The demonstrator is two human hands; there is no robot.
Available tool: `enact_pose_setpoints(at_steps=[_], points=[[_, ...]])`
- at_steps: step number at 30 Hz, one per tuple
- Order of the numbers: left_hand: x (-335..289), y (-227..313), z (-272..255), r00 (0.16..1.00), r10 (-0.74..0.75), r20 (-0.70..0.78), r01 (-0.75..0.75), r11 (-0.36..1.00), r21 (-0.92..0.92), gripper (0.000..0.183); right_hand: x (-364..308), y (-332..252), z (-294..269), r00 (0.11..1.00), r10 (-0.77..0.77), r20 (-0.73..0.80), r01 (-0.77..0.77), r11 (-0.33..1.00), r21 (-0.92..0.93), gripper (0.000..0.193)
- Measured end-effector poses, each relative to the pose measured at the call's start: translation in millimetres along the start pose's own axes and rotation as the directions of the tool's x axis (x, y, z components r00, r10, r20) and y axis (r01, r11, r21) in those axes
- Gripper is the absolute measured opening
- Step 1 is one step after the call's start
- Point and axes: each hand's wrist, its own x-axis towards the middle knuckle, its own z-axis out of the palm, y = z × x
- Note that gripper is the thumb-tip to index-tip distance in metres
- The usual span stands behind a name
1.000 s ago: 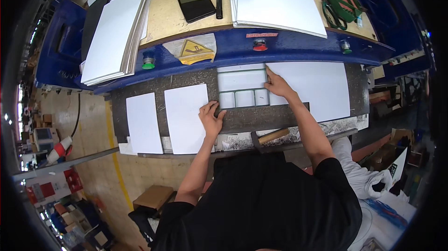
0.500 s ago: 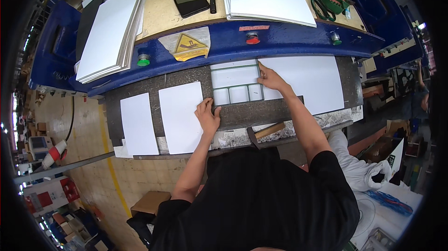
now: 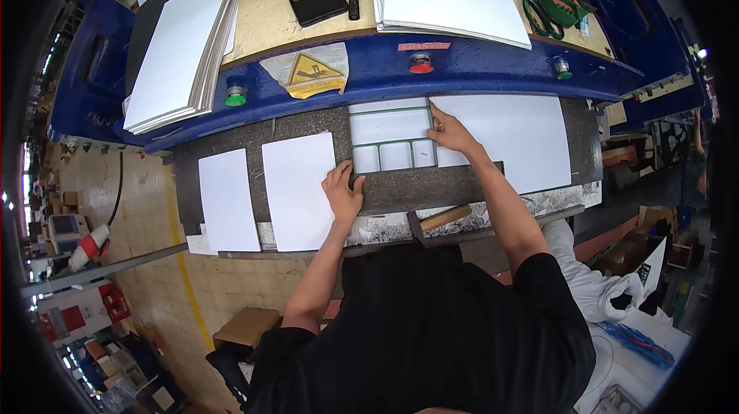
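A white sheet cut with green-edged compartments (image 3: 391, 135) lies on the dark press bed (image 3: 431, 187), against the bed's far edge under the blue machine front (image 3: 477, 67). The left hand (image 3: 343, 192) is laid flat, fingers spread, at the sheet's near-left corner and partly over the right edge of a plain white card (image 3: 299, 189); nothing is gripped. The right hand (image 3: 449, 132) is set at the sheet's right edge, index finger stretched toward the far edge; the other fingers are loosely curled, and whether anything is pinched cannot be told.

The main risk is judged to lie in the fingers being so close to the far edge, where the bed meets the blue machine front bearing a yellow warning label (image 3: 312, 73) and a red button (image 3: 420, 67): a pinch could follow if the machine were started with the hands there. The sheet could be dragged out of line if the two hands pushed unevenly, and its thin green-edged strips could be bent or torn by a hard pull. The plain card under the left hand could be shifted with it. A hammer (image 3: 440, 219) rests at the bed's near edge and could be knocked off by the right forearm.
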Motion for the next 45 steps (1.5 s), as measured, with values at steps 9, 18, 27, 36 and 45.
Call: enact_pose_setpoints(at_steps=[9,18,27,36,45], points=[[3,1,-1,0.998,-0.051,0.046,0.050,0.999,0.007,0.040,3,0,-1,1.000,-0.020,-0.014,0.018,0.988,-0.155,0.087],[10,5,0,0.996,-0.073,0.056,0.073,0.997,0.011,0.043,7,-4,-6,1.000,0.007,-0.017,-0.011,0.980,-0.197,0.083],[34,20,-16,1.000,0.016,0.022,-0.016,1.000,-0.021,0.041,0,29,-7,0.963,-0.021,-0.270,0.055,0.991,0.121,0.057],[-40,24,-3,0.985,0.100,0.142,-0.085,0.990,-0.111,0.015,-56,90,-176,-0.156,0.159,-0.975,0.230,0.966,0.121,0.038],[5,36,28,0.994,0.039,0.102,-0.038,0.999,-0.011,0.025,-39,48,-235,-0.146,0.024,-0.989,0.142,0.990,0.003,0.063]])
